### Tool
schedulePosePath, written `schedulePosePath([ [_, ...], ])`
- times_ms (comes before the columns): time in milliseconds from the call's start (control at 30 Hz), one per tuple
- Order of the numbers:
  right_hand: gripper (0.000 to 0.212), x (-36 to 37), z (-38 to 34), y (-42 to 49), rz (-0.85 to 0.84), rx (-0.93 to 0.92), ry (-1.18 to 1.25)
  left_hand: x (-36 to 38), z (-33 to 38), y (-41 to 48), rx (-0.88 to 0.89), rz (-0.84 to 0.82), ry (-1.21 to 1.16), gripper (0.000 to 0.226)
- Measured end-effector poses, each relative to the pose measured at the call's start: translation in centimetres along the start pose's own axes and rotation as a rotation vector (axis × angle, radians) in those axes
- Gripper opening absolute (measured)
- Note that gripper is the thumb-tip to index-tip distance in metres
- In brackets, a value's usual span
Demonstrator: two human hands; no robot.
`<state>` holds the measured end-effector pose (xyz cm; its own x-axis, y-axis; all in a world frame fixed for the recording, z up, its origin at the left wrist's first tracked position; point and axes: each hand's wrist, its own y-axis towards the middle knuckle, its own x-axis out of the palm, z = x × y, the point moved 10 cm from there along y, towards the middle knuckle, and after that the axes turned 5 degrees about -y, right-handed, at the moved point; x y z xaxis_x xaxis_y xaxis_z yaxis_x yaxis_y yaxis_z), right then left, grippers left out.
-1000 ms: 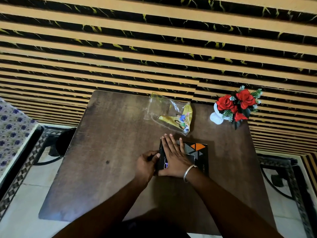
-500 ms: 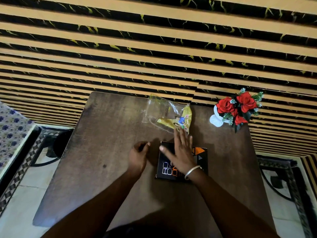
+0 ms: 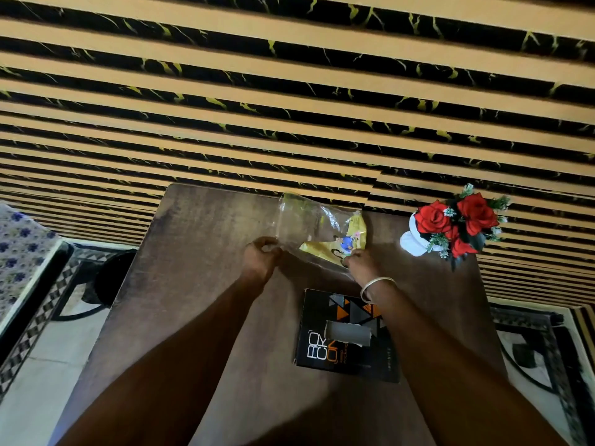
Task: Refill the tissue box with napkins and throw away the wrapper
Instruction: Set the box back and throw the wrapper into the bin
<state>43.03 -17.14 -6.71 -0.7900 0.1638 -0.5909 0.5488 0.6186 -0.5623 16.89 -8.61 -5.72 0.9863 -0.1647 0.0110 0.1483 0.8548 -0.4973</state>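
Note:
A black tissue box (image 3: 341, 346) with orange and grey triangles lies flat on the brown table (image 3: 193, 284); its torn top slot shows a pale inside. Beyond it lies a clear plastic wrapper (image 3: 309, 226) with a yellow printed part. My left hand (image 3: 260, 257) pinches the wrapper's left near corner. My right hand (image 3: 360, 262), with a silver bangle on the wrist, grips the wrapper's yellow near-right edge. My right forearm crosses over the box's right side.
A white vase with red roses (image 3: 450, 226) stands at the table's far right corner. A striped black and tan wall runs behind the table. A dark round stool (image 3: 109, 278) sits on the floor at left, beside a flowered cloth (image 3: 19, 252).
Both hands left the tissue box and moved forward to the wrapper, where each now holds an edge. The box's top slot is now uncovered.

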Motion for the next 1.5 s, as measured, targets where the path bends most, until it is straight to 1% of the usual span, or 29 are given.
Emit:
schedulePosePath([
  [33, 0.012, 0.4, -0.4, -0.2, -0.008, 0.013, 0.017, -0.3, 0.1, 0.5, 0.009, 0.007, 0.003, 0.018],
  [67, 0.020, 0.7, -0.6, -0.4, -0.011, 0.017, 0.035, -0.7, 0.2, 0.7, 0.022, 0.019, 0.013, 0.011],
  [100, 0.025, 1.1, -1.1, -0.6, -0.009, 0.010, 0.053, -1.5, 0.2, 1.0, 0.030, 0.046, 0.018, 0.007],
  [133, 0.025, 1.6, -1.7, -1.0, -0.020, 0.003, 0.073, -2.5, 0.3, 1.2, 0.029, 0.086, 0.024, 0.005],
  [200, 0.016, 3.1, -3.5, -1.7, -0.071, -0.034, 0.108, -5.3, 0.3, 1.6, 0.026, 0.194, 0.028, 0.004],
  [233, 0.016, 3.9, -4.7, -2.0, -0.099, -0.064, 0.114, -6.8, 0.4, 1.8, 0.032, 0.247, 0.029, 0.005],
  [300, 0.023, 5.9, -7.2, -2.8, -0.159, -0.128, 0.124, -10.2, 0.5, 2.2, 0.046, 0.347, 0.037, 0.004],
  [367, 0.024, 8.1, -9.7, -3.9, -0.225, -0.195, 0.129, -14.0, 0.3, 2.4, 0.046, 0.463, 0.062, 0.005],
  [467, 0.028, 10.8, -11.8, -4.9, -0.287, -0.219, 0.132, -18.0, 0.8, 1.8, 0.051, 0.598, 0.075, 0.004],
  [567, 0.030, 12.8, -13.1, -5.8, -0.333, -0.253, 0.101, -20.0, 1.3, 0.8, 0.057, 0.684, 0.051, 0.005],
  [633, 0.039, 13.8, -13.5, -5.9, -0.344, -0.281, 0.085, -20.8, 1.3, 0.3, 0.061, 0.717, 0.045, 0.006],
  [733, 0.039, 14.7, -13.3, -6.5, -0.385, -0.260, 0.069, -21.6, 0.5, 0.6, 0.043, 0.694, 0.052, 0.009],
  [767, 0.042, 14.5, -12.9, -6.4, -0.381, -0.245, 0.074, -21.7, 0.1, 0.9, 0.039, 0.678, 0.026, 0.013],
  [833, 0.048, 13.4, -12.2, -6.8, -0.355, -0.207, 0.076, -21.9, -0.4, 0.8, 0.029, 0.677, -0.018, 0.034],
  [900, 0.055, 11.6, -11.0, -6.9, -0.299, -0.187, 0.079, -21.8, -0.1, -0.6, 0.003, 0.760, 0.109, 0.058],
  [933, 0.056, 10.2, -10.4, -7.1, -0.265, -0.184, 0.080, -21.2, 0.5, -2.0, 0.024, 0.815, 0.193, 0.065],
  [967, 0.057, 8.9, -9.6, -7.0, -0.227, -0.197, 0.075, -20.4, 1.2, -3.3, 0.081, 0.854, 0.257, 0.067],
  [1000, 0.057, 7.4, -8.7, -6.7, -0.174, -0.203, 0.053, -19.2, 1.9, -4.6, 0.158, 0.856, 0.310, 0.069],
  [1033, 0.058, 5.3, -7.6, -6.8, -0.101, -0.203, 0.022, -17.5, 2.1, -5.5, 0.234, 0.815, 0.353, 0.068],
  [1100, 0.064, 1.6, -4.5, -6.2, 0.052, -0.180, -0.024, -13.0, 1.0, -6.4, 0.295, 0.594, 0.350, 0.056],
  [1200, 0.078, -2.7, 1.2, -5.3, 0.240, -0.111, -0.048, -5.5, -0.5, -8.2, 0.292, 0.262, 0.340, 0.047],
  [1267, 0.080, -4.7, 4.1, -6.4, 0.323, -0.039, -0.052, -1.3, -1.2, -9.8, 0.298, 0.102, 0.352, 0.048],
  [1367, 0.067, -6.5, 7.0, -10.0, 0.389, 0.058, -0.046, 2.9, -3.0, -11.9, 0.189, -0.070, 0.302, 0.052],
  [1433, 0.051, -6.1, 8.2, -11.3, 0.352, 0.022, -0.024, 4.8, -4.0, -13.3, 0.183, -0.132, 0.308, 0.044],
  [1500, 0.036, -5.3, 9.5, -11.9, 0.341, -0.005, 0.032, 5.6, -4.8, -14.2, 0.190, -0.148, 0.312, 0.037],
])
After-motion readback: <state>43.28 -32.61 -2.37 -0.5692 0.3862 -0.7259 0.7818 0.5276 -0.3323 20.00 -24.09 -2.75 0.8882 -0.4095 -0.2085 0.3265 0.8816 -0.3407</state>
